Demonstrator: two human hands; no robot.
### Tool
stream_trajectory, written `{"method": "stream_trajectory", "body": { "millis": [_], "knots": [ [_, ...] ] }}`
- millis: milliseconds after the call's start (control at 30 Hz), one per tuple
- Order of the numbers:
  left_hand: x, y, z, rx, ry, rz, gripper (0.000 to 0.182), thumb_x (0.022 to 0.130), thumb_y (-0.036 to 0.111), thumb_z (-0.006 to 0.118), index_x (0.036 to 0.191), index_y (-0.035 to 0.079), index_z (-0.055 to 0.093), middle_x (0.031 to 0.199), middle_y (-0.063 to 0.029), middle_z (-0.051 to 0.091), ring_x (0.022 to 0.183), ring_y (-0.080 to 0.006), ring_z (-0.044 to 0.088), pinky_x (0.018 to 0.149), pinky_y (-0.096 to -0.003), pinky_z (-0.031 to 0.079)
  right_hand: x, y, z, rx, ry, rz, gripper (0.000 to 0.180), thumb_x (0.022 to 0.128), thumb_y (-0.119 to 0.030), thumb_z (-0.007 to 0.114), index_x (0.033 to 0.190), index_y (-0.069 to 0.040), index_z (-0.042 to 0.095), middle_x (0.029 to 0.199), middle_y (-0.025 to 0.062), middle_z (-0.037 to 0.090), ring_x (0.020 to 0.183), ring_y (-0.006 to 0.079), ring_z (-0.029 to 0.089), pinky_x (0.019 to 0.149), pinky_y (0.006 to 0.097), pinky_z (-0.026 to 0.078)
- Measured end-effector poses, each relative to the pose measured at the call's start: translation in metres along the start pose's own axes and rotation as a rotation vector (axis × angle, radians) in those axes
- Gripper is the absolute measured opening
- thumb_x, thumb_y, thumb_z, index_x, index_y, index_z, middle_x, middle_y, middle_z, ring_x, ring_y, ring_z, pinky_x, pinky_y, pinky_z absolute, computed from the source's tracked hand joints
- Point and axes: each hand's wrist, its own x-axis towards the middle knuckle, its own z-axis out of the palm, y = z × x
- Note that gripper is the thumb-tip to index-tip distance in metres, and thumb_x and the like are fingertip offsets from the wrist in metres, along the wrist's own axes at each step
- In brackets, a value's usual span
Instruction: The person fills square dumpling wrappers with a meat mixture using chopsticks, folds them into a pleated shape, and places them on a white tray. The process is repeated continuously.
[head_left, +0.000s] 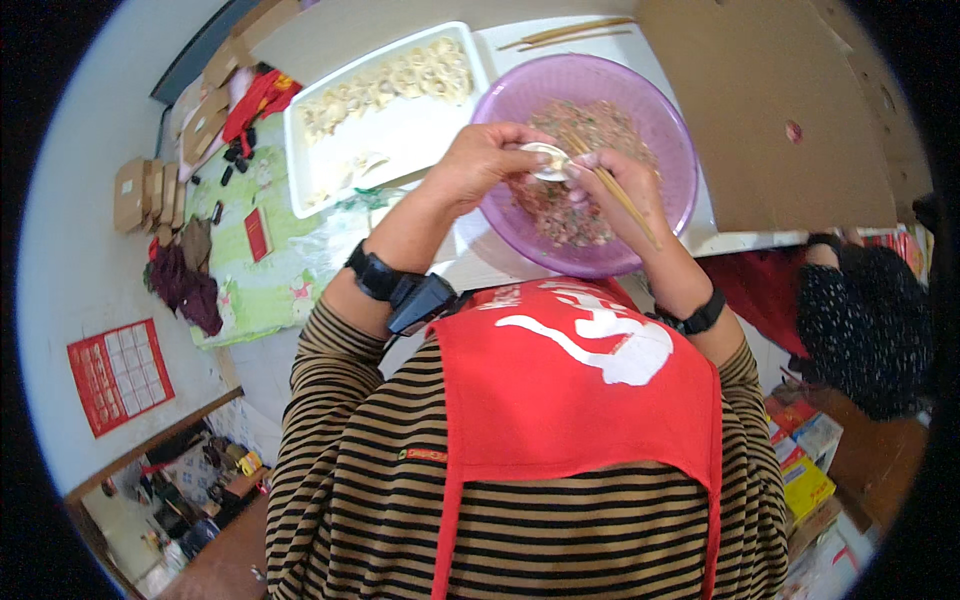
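My left hand (476, 165) pinches a round, pale dumpling wrapper (553, 169) between thumb and fingers, above a purple plastic basin (681, 161). With my right hand (628, 184) I grip a pair of wooden chopsticks (628, 208), and its fingertips touch the wrapper's right edge. How much filling the wrapper holds is partly covered by my fingers. Minced meat filling with green bits (581, 229) lies in the basin below both hands. To the left, a white plastic tray (397, 131) carries rows of folded dumplings (405, 79) along its far side and several more near its front edge.
More wooden chopsticks (574, 34) lie behind the basin. A large cardboard sheet (787, 97) covers the right side. A green patterned cloth (277, 217) with a red booklet (257, 234) spreads at left. Another person's dark speckled clothing (862, 322) shows at right.
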Motion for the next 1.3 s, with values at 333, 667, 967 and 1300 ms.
{"method": "stream_trajectory", "body": {
  "millis": [333, 667, 967, 1300],
  "knots": [
    [0.002, 0.017, -0.124, 0.217, 0.309, 0.031, 0.023, 0.085, 0.004, 0.064, 0.108, 0.002, 0.066, 0.094, -0.0046, 0.068, 0.080, -0.0102, 0.061, 0.071, -0.0221, 0.050, 0.004, -0.002, 0.008, -0.021, 0.309, -0.208, 0.018, 0.092, -0.013, 0.063, 0.100, 0.001, 0.069, 0.081, 0.0042, 0.067, 0.068, 0.0091, 0.062, 0.061, 0.0227, 0.050],
    [0.096, -0.033, -0.228, 0.507, 0.388, -0.144, 0.018, 0.080, 0.005, 0.069, 0.098, 0.003, 0.072, 0.079, -0.0018, 0.066, 0.065, -0.0097, 0.055, 0.061, -0.0235, 0.046, 0.001, 0.009, 0.012, 0.079, 0.344, -0.046, 0.015, 0.093, -0.011, 0.061, 0.098, 0.001, 0.067, 0.083, 0.0052, 0.066, 0.071, 0.0081, 0.061, 0.061, 0.0217, 0.049],
    [0.112, -0.050, -0.216, 0.830, 0.582, 0.225, 0.021, 0.073, 0.011, 0.075, 0.091, 0.000, 0.070, 0.080, -0.0126, 0.067, 0.069, -0.0212, 0.062, 0.066, -0.0320, 0.051, -0.002, 0.013, 0.013, -0.011, 0.349, -0.051, 0.013, 0.094, -0.010, 0.060, 0.096, 0.001, 0.067, 0.081, 0.0039, 0.066, 0.069, 0.0078, 0.061, 0.060, 0.0204, 0.049],
    [0.095, -0.055, -0.196, 0.983, 0.731, 0.281, 0.035, 0.070, 0.013, 0.078, 0.100, -0.001, 0.066, 0.082, -0.0130, 0.064, 0.077, -0.0243, 0.063, 0.074, -0.0338, 0.052, 0.000, 0.012, 0.016, -0.041, 0.332, -0.071, 0.013, 0.094, -0.011, 0.060, 0.096, 0.000, 0.067, 0.081, 0.0028, 0.066, 0.067, 0.0071, 0.061, 0.059, 0.0204, 0.048]
  ]
}}
